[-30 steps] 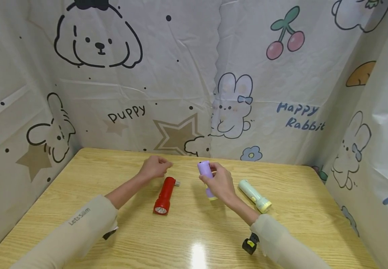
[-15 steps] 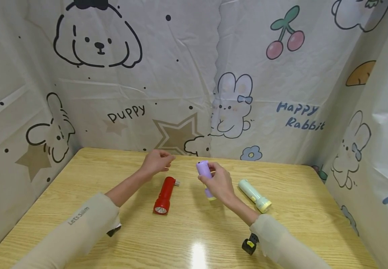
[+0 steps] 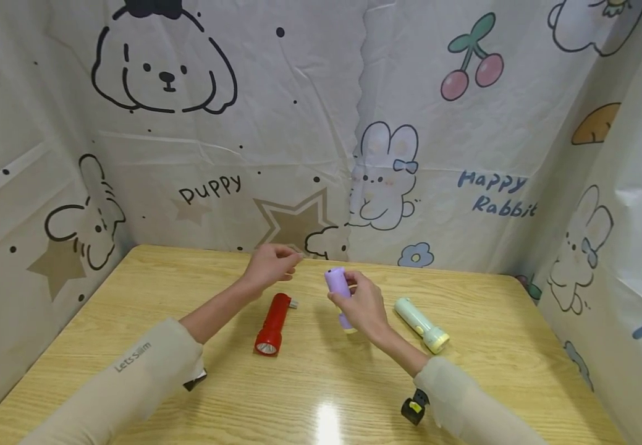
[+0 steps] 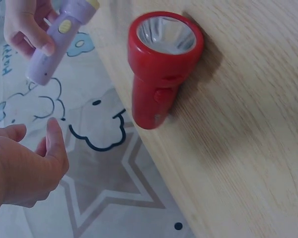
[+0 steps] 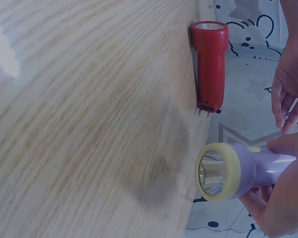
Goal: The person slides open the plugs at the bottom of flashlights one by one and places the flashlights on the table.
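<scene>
My right hand point(image 3: 364, 307) grips a purple flashlight point(image 3: 337, 282) by its body and holds it above the table, its lens end downward. In the right wrist view the pale yellow ring round the lens point(image 5: 216, 172) faces the camera. My left hand point(image 3: 270, 267) hovers behind a red flashlight point(image 3: 273, 322), fingers loosely bent and nothing in them. Thumb and fingers stand apart in the left wrist view. The red flashlight lies on the table, lens toward me, with metal plug prongs point(image 3: 294, 304) sticking out at its tail. A mint green flashlight point(image 3: 422, 325) lies right of my right hand.
The wooden table point(image 3: 276, 402) meets printed cloth walls point(image 3: 298, 154) at the back and sides. A black wrist device point(image 3: 414, 408) hangs below my right sleeve. Part of another dark device point(image 3: 195, 379) shows below my left sleeve.
My left hand has moved up and to the right, nearer the purple flashlight. The right hand has kept its grip and barely shifted. The red and mint green flashlights lie still.
</scene>
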### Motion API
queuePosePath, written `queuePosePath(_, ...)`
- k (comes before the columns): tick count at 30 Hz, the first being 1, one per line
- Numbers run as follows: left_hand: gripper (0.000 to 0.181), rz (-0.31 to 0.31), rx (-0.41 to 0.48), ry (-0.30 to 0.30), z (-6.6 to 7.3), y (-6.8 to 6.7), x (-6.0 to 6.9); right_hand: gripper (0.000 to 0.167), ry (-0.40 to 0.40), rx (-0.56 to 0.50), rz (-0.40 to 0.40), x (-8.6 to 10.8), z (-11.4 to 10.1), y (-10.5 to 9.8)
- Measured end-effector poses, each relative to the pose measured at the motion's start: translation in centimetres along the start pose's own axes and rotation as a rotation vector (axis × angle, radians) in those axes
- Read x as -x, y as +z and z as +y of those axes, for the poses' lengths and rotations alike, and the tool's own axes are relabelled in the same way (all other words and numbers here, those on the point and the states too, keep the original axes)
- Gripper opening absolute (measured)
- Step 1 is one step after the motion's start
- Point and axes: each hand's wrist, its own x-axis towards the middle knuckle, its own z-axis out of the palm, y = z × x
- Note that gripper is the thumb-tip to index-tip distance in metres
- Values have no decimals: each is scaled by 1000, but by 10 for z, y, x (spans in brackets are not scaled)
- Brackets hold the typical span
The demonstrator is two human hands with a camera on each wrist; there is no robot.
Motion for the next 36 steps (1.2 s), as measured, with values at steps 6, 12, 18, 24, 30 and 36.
queuePosePath(6, 27, -23, 16, 24, 5, 7, 6, 47, -33, -1, 4, 0, 0, 2)
queuePosePath(12, 25, -43, 49, 25, 8, 10, 9, 46, -57, 15, 6, 0, 0, 1)
queuePosePath(18, 26, -58, 69, 18, 15, 16, 11, 47, -67, 17, -5, 1, -2, -1)
queuePosePath(24, 27, -57, 58, -2, 18, 19, 13, 47, -83, 7, -6, 3, -4, -2)
queuePosePath(30, 29, -64, 70, -25, 19, 21, 14, 46, -104, 11, -4, 5, -7, -3)
queuePosePath(36, 30, -84, 97, -44, 19, 25, 14, 46, -112, 25, -8, 6, -9, -4)
